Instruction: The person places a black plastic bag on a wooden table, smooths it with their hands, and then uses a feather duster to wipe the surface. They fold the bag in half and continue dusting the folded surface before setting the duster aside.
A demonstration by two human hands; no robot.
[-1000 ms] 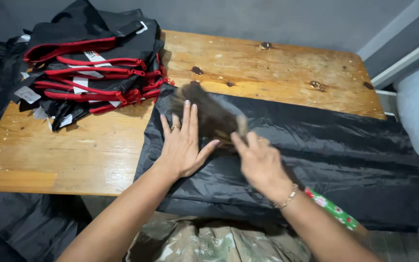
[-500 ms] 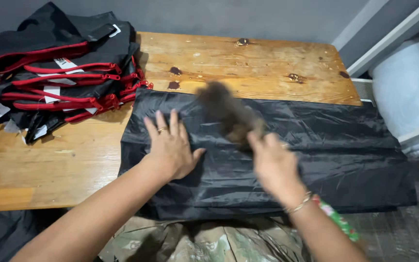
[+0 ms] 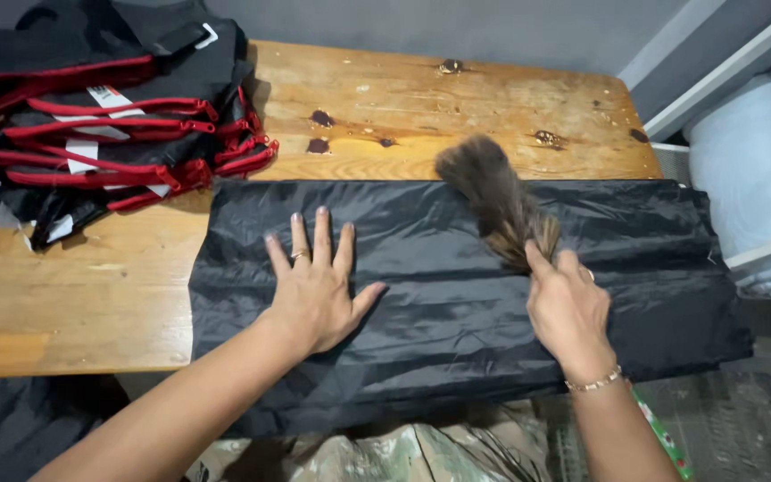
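A black sheet of thin fabric lies spread across the near right part of a wooden table. My left hand rests flat on the sheet's left half, fingers spread, pinning it down. My right hand grips the base of a brown bristle brush. The brush's bristles fan out up and to the left, over the sheet's far edge near its middle.
A stack of folded black items with red trim and white tags sits on the table's far left corner. A large white wrapped roll stands beyond the table's right end. Camouflage-patterned cloth lies below the near edge.
The brush has swept to the right along the sheet with my right hand. My left hand stays flat on the fabric. The camera has shifted so the sheet sits more centred.
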